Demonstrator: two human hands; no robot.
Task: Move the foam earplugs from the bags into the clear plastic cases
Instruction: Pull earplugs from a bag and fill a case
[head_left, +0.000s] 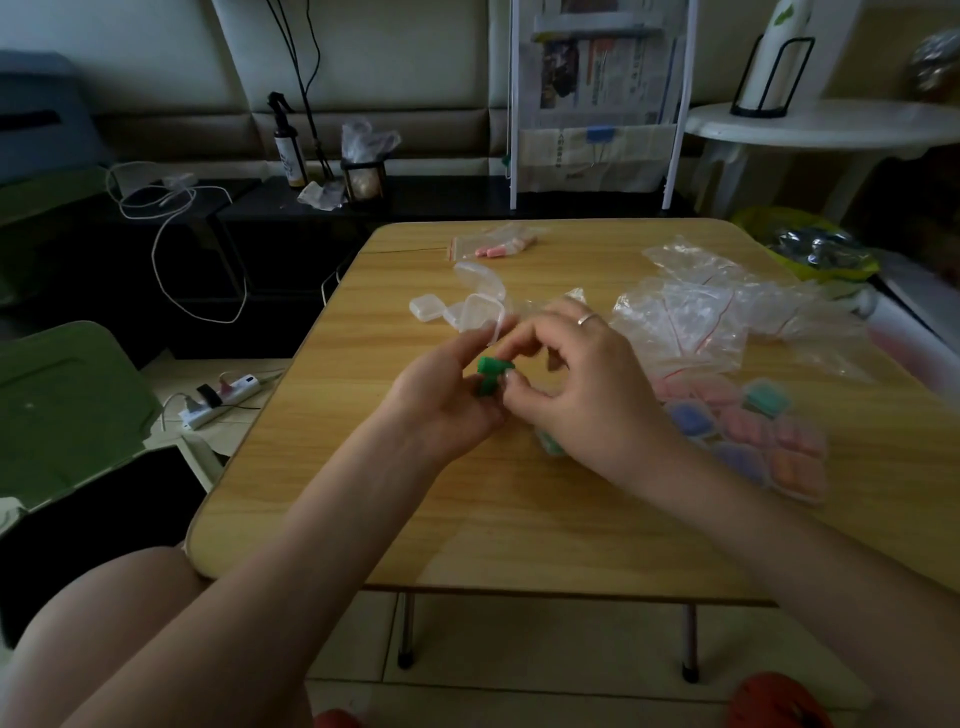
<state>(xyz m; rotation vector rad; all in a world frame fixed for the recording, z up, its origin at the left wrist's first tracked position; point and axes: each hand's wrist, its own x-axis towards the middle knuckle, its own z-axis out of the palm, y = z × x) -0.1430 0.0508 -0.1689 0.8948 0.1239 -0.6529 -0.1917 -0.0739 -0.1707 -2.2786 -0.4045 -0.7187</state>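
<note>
Two green earplugs (492, 378) pinched between left hand (445, 396) and right hand (587, 392), three empty cases (470, 306) behind.

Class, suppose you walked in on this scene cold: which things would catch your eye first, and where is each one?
First, the bright green earplugs pinched between the left hand and right hand at the middle of the wooden table. Next, the filled cases of pink, purple and orange plugs at the right, just beyond the right wrist. Behind them lies a heap of crumpled clear bags.

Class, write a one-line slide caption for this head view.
Both hands pinch green foam earplugs above a wooden table strewn with bags.
</note>
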